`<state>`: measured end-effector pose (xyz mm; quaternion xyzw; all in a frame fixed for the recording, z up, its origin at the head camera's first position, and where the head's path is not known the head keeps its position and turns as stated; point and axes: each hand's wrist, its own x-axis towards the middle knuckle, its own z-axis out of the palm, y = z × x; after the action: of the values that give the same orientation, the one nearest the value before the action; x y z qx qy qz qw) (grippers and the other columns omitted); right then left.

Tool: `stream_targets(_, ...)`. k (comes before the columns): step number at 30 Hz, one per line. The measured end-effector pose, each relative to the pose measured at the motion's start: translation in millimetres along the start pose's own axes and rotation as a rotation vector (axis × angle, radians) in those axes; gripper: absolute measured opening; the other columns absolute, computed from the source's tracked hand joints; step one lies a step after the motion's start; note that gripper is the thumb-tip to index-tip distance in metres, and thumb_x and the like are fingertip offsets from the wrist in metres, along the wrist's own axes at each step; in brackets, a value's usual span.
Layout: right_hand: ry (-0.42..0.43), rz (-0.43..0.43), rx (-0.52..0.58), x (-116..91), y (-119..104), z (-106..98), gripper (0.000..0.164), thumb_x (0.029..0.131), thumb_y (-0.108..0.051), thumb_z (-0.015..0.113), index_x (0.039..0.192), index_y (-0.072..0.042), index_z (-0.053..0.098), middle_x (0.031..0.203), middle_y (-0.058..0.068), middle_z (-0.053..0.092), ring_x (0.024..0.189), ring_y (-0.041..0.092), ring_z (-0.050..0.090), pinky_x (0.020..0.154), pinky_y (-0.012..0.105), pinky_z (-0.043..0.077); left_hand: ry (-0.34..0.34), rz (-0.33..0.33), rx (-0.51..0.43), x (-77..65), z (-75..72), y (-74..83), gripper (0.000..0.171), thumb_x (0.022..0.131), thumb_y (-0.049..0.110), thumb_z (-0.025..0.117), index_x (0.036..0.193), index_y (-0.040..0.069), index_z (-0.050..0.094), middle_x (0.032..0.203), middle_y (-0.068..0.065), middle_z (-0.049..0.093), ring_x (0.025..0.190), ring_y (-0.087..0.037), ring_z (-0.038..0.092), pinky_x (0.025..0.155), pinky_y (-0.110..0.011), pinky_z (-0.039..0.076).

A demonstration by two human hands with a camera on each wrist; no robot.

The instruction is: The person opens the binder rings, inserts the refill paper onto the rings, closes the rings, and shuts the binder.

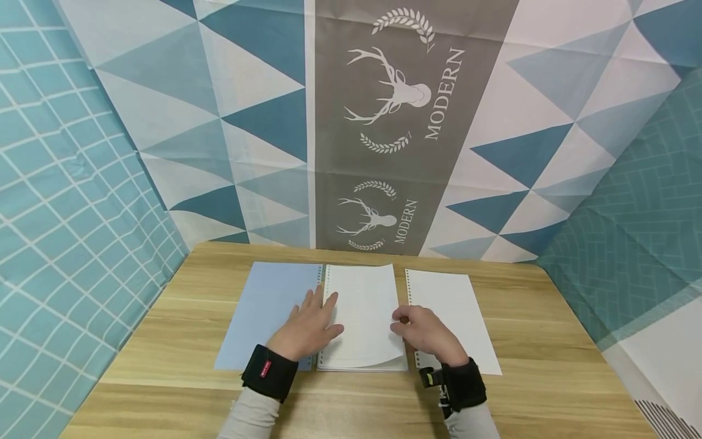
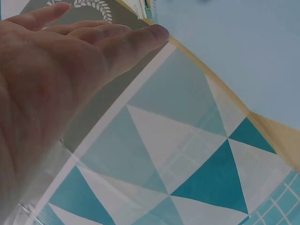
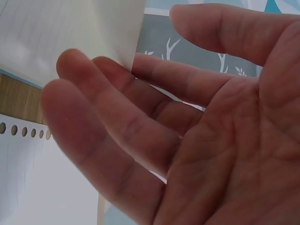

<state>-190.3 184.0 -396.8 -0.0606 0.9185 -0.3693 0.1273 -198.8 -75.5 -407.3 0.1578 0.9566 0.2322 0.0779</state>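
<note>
Head view shows a white page [image 1: 362,311] topping the pad [image 1: 393,366] on the table [image 1: 192,396], its lower right corner curving up. The pad lies between a blue cover [image 1: 260,317] and a punched sheet [image 1: 452,317]. My left grip [image 1: 306,329], fingers spread, is over the cover's and page's neighbouring edges. My right grip [image 1: 425,332], fingers bent and thumb apart, is at the page's right edge; I cannot tell whether it touches.
</note>
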Motion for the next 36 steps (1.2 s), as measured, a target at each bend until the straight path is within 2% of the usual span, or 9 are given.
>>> stream_targets(5,0.029,0.002,-0.079,1,-1,1,0.028,0.097,-0.018,0.065,0.121,-0.002,0.068,0.111,0.011,0.068,0.088,0.022,0.064,0.074,0.037,0.053,-0.025,0.003,0.034,4.7,10.1,-0.4,0.068,0.099,0.035,0.064,0.155,0.004,0.040,0.164,-0.031,0.024,0.153,-0.051,0.022,0.114,-0.073,0.027)
stream_targets(10,0.046,-0.005,-0.121,3,-4,8,0.037,0.095,-0.020,0.067,0.127,0.000,0.065,0.130,0.018,0.065,0.118,0.032,0.063,0.095,0.052,0.053,-0.051,0.018,0.077,7.7,21.1,1.4,0.068,0.100,0.037,0.063,0.154,0.004,0.041,0.163,-0.031,0.027,0.152,-0.052,0.025,0.114,-0.072,0.029)
stream_targets(15,-0.026,-0.102,-0.173,4,-7,17,0.048,0.092,-0.020,0.072,0.132,0.005,0.061,0.143,0.025,0.056,0.137,0.040,0.051,0.111,0.057,0.043,-0.062,0.008,0.092,6.8,26.3,4.6,0.067,0.099,0.038,0.064,0.154,0.005,0.042,0.162,-0.031,0.030,0.151,-0.052,0.027,0.114,-0.071,0.030)
stream_targets(19,-0.119,-0.157,-0.218,6,-8,24,0.060,0.089,-0.023,0.076,0.138,0.004,0.056,0.152,0.027,0.048,0.144,0.042,0.043,0.115,0.058,0.039,-0.067,0.004,0.120,6.0,28.3,5.5,0.067,0.099,0.039,0.064,0.153,0.005,0.043,0.160,-0.033,0.031,0.150,-0.051,0.029,0.114,-0.070,0.032)
stream_targets(22,-0.156,-0.189,-0.261,6,-9,30,0.064,0.088,-0.026,0.078,0.141,0.003,0.055,0.155,0.028,0.044,0.146,0.042,0.041,0.115,0.058,0.039,-0.066,0.001,0.131,5.8,28.9,5.7,0.067,0.099,0.039,0.064,0.153,0.005,0.043,0.160,-0.035,0.030,0.150,-0.050,0.029,0.114,-0.069,0.033)
stream_targets(29,-0.195,-0.264,-0.347,6,-17,42,0.069,0.080,-0.027,0.083,0.137,0.001,0.057,0.154,0.027,0.046,0.145,0.040,0.044,0.113,0.054,0.043,-0.044,-0.014,0.141,4.9,29.9,6.2,0.066,0.099,0.039,0.064,0.151,0.004,0.044,0.157,-0.040,0.031,0.149,-0.053,0.029,0.113,-0.069,0.033)
stream_targets(36,-0.181,-0.265,-0.401,6,-16,46,0.074,0.072,-0.026,0.089,0.136,-0.003,0.059,0.155,0.023,0.045,0.144,0.038,0.045,0.112,0.053,0.045,-0.037,-0.009,0.148,6.7,31.7,2.6,0.065,0.099,0.037,0.064,0.151,0.004,0.045,0.159,-0.037,0.029,0.150,-0.051,0.028,0.115,-0.070,0.030)
